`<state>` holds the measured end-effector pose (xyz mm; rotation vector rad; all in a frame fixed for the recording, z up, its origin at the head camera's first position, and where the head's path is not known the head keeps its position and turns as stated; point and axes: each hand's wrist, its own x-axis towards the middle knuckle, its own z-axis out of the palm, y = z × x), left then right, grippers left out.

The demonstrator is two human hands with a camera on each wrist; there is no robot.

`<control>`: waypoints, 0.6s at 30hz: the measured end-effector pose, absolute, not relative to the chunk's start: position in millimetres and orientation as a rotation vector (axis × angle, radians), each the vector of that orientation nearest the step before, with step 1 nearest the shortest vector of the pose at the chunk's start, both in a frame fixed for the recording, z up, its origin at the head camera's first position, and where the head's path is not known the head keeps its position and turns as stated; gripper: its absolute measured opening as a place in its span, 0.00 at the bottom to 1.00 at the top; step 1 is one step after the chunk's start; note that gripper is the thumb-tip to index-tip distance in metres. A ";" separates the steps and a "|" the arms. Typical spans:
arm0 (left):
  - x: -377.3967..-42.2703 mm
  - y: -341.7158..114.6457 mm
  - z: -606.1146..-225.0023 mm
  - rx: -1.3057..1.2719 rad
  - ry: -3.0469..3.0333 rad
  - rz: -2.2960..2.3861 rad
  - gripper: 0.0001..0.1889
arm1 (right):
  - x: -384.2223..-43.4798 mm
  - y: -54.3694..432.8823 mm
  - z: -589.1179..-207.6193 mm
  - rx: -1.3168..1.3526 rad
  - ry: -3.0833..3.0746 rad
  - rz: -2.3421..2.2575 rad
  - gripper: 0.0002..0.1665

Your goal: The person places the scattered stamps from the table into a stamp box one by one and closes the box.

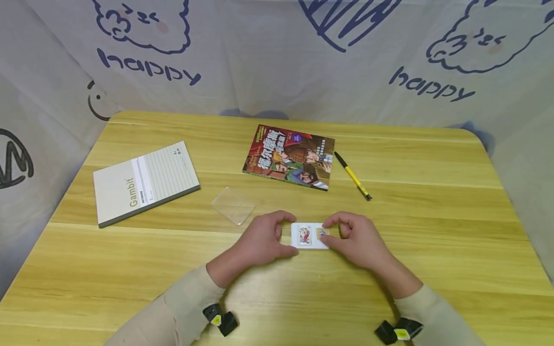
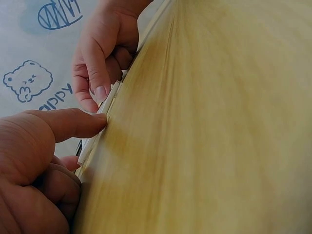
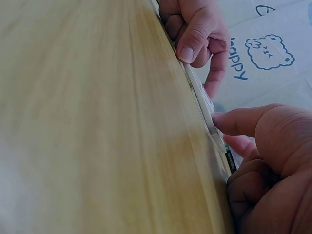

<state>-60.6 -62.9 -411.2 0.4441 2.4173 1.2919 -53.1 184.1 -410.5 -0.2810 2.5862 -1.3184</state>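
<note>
Left hand [image 1: 263, 240]: gripping the left end of the white case [image 1: 313, 236].
Right hand [image 1: 357, 239]: gripping the right end, thumb over the small picture [image 1: 321, 232].
White case: between both hands, low at the table [image 1: 303, 288]; contact unclear.
Small picture: possibly shifting or creasing under heavy thumb pressure.
Grip: might slip if squeezed unevenly.
Clear cover [image 1: 233, 206]: near left hand; easily knocked, being see-through.

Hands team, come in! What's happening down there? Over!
Left hand and right hand holding opposite ends of the small white case. Two little pictures showing. Clear plastic piece lying off left, out of the way.
</note>
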 end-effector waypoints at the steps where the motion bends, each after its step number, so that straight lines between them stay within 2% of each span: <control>1: -60.6 -63.0 -411.2 0.443 2.417 1.294 0.34 | -52.8 184.0 -410.4 -0.285 2.587 -1.320 0.11; 12: -60.4 -63.0 -410.5 0.443 2.420 1.295 0.34 | -52.6 184.7 -408.5 -0.279 2.563 -1.348 0.13; 18: -60.2 -62.8 -410.4 0.439 2.422 1.290 0.34 | -53.7 190.8 -410.7 -0.349 2.536 -1.371 0.27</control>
